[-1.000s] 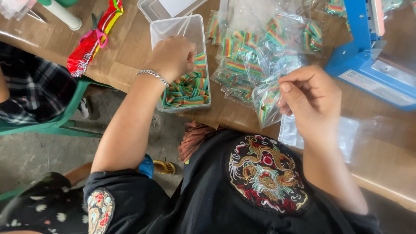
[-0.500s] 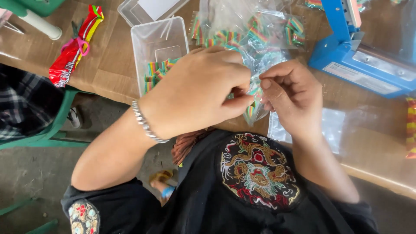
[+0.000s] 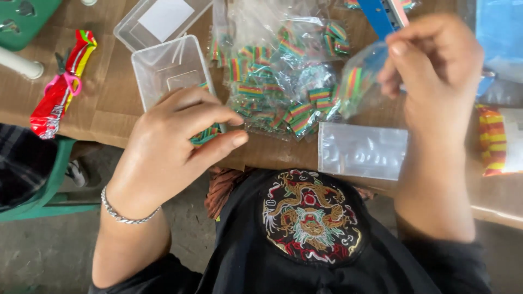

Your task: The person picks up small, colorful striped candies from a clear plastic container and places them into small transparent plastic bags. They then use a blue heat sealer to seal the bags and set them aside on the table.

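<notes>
My left hand [image 3: 174, 147] rests with curled fingers over the near end of a clear plastic tub [image 3: 163, 68]. The tub holds small rainbow-striped pieces [image 3: 206, 133], and my palm hides whether any are in my fingers. My right hand [image 3: 436, 71] is raised at the right and pinches the top of a small clear bag [image 3: 357, 81] with a few striped pieces inside. Between my hands lies a pile of filled clear bags [image 3: 278, 71] on the brown table [image 3: 109, 117].
A stack of flat empty bags [image 3: 362, 149] lies by the table's near edge. A blue sealing machine [image 3: 384, 13] stands at the back right, striped strips [image 3: 493, 141] at the far right. A clear lid [image 3: 163, 19], a red packet with pink scissors [image 3: 60, 92] and a green chair [image 3: 38, 185] are at the left.
My left hand has left the bag and gone back down to the tub. My right hand has lifted the small bag up and to the right.
</notes>
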